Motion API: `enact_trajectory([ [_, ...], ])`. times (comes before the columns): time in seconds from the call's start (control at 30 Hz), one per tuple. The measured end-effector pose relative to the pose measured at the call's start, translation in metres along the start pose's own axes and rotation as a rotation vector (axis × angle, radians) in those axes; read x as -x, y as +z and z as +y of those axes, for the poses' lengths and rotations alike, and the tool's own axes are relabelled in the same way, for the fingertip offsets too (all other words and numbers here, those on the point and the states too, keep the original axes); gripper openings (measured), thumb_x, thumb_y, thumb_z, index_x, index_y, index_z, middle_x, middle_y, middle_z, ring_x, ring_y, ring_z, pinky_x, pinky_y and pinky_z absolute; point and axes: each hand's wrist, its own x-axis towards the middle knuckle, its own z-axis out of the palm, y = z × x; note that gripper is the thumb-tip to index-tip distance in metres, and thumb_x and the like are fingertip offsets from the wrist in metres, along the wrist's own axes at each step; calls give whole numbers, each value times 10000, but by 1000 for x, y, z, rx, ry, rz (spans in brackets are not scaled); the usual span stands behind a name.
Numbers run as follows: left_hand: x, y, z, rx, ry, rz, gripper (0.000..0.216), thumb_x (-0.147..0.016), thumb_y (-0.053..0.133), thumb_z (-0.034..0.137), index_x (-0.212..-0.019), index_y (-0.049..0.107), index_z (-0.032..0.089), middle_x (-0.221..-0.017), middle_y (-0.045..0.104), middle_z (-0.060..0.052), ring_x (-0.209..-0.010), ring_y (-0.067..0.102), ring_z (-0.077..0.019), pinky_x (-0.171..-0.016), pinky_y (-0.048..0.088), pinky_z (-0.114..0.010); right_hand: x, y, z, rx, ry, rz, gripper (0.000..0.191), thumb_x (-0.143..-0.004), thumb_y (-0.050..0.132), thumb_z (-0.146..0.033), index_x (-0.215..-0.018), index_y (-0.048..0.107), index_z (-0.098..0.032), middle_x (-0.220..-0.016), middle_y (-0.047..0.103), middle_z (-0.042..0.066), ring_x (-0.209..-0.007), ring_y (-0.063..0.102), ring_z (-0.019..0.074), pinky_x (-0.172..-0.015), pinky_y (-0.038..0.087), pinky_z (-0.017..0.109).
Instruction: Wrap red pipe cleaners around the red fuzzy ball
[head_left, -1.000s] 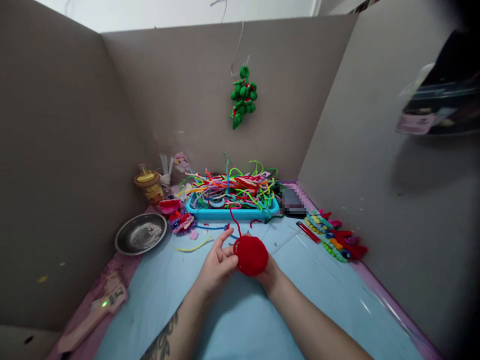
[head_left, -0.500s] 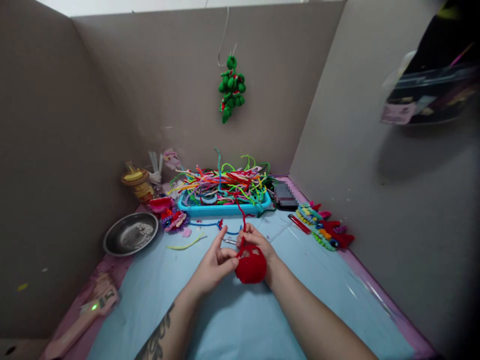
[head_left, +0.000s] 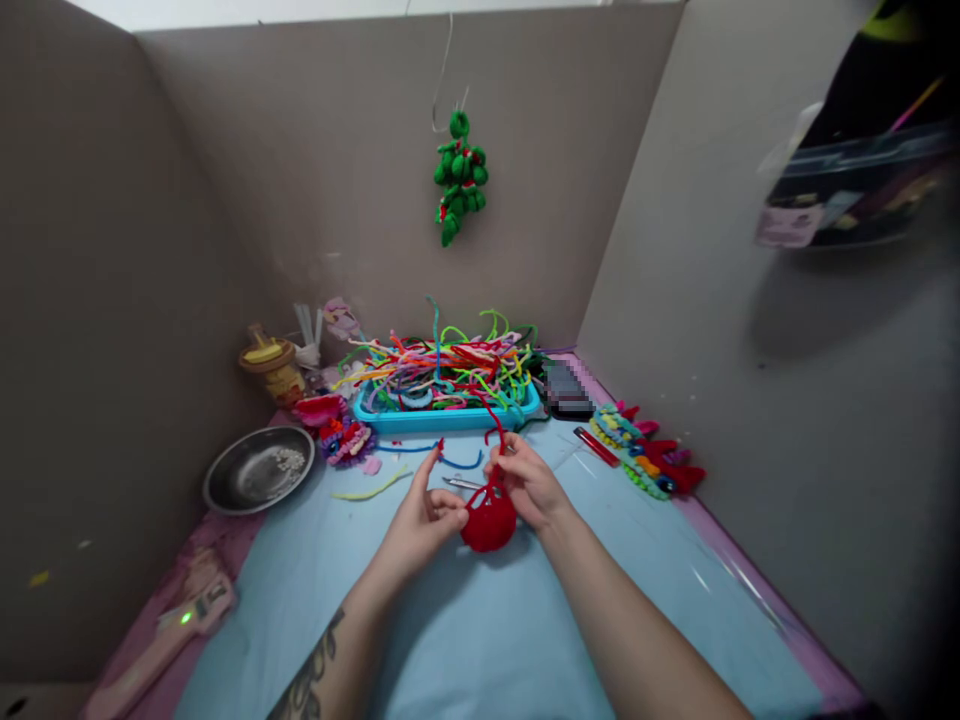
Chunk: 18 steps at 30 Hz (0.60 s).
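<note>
— Holding what with the left hand (head_left: pixel 420 520)?

— Pinching the left edge of the red knitted piece (head_left: pixel 489 527), low in the centre of the frame. Closed only at thumb and fingertip, with the index finger stretched upward, apart from the thumb.

— And with the right hand (head_left: pixel 529 480)?

— Curled tight around the red strand (head_left: pixel 498 413), just above the red knitted piece, with thumb and fingers pressed together.

— Resting on the blue cover (head_left: pixel 465 645), or lifted off?

— Impossible to tell from this angle.

— Tightest on which side?

— Upward in the frame. Just beyond the fingers, running into the metal tool (head_left: pixel 459 483), then the blue cord (head_left: pixel 461 464), then the near rim of the blue tray (head_left: pixel 450 423).

— To the left?

— Past the yellow-green strand (head_left: pixel 371 493), as far as the metal bowl (head_left: pixel 240 482) at middle left.

— To the right?

— Wider: over the cover to the pink border (head_left: pixel 836 685), slanting down toward the lower right, with the red cutter (head_left: pixel 598 447) near the right hand's upper side.

— Roomiest where?

— Toward the bottom of the frame, between the forearms. Walled in on left, far side and right by the grey partition (head_left: pixel 675 300).
</note>
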Motion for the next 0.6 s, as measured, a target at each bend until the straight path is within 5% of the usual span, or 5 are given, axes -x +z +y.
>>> enact_trajectory([
  [0.13,1,-7,3,-6,-57,-56,1089,-610,785,290,-1442,94,159,-705,636,-15,-612,561,-119,-628,401,-254,-2,-4,-12,-39,-6,82,345,-649,737,-168,-936,553,-228,-684,588,-55,-558,561,79,-552,457,199],
  [0.3,2,-13,8,79,-38,-131,984,-638,770,234,-1425,181,177,-725,638,-16,-594,548,-100,-617,387,-238,1,-2,-19,102,-49,38,314,-768,644,-389,-1022,617,-206,-634,509,-55,-365,247,14,-353,203,160],
  [0.6,7,-19,10,60,-36,-236,924,-638,773,232,-1403,256,218,-729,634,-11,-582,537,-86,-573,366,-207,11,2,-13,664,127,-230,154,-616,733,-230,-742,737,-141,-637,600,5,-553,477,90,-514,322,218],
])
